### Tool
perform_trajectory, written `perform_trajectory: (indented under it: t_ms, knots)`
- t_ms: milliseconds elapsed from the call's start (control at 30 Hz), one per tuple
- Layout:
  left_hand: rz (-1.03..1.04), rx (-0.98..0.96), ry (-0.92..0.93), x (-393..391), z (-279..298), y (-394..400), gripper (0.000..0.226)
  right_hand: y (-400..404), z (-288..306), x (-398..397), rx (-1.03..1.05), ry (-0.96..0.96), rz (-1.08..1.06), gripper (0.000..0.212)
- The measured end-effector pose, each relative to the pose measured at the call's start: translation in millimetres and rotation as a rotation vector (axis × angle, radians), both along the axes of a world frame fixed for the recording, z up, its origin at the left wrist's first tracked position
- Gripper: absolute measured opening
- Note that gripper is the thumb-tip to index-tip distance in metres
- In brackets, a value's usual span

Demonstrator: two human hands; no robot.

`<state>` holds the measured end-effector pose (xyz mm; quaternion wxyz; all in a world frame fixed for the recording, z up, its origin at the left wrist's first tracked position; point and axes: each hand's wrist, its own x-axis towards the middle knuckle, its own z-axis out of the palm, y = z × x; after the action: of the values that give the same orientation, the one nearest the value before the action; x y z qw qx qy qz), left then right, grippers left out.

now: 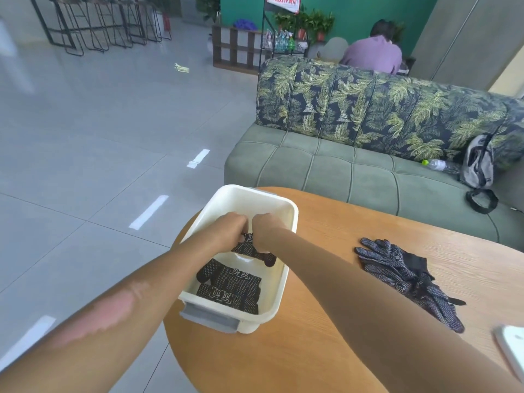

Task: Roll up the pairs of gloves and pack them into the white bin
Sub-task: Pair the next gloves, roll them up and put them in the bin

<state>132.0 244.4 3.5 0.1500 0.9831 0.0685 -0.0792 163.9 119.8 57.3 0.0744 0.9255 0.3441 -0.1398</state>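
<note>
White bin (286,276) on the desk's (326,321) left end. I see the left hand (231,226) and right hand (266,229) side by side inside it, both curled round a rolled glove pair (251,248). Two more rolled pairs (229,285) lie nearer me in the bin. To the right, loose gloves (411,276) rest on the wood.

1. A round wooden surface (326,321) carries everything.
2. The white bin (280,290) sits at its ten o'clock edge.
3. Loose dotted gloves (408,276) lie at two o'clock.
4. A white object (510,347) lies at four o'clock.
</note>
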Motion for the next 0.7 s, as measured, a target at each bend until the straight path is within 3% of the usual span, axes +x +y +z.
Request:
perform_trajectory:
  t_ms: [167,267,433,700]
  knots:
    - [-0.030,0.004,0.135,3,-17,8,0.020,9,-20,2,-0.097,0.079,0.008,0.007]
    - [-0.032,0.004,0.213,-1,-17,2,0.027,13,-29,3,-0.196,0.105,0.021,0.024]
    - [-0.016,0.015,0.342,-1,-21,2,0.030,17,-43,3,-0.273,0.133,0.057,0.032]
    - [-0.032,0.053,0.309,-9,-9,1,0.028,11,-35,1,-0.178,0.107,0.025,0.029]
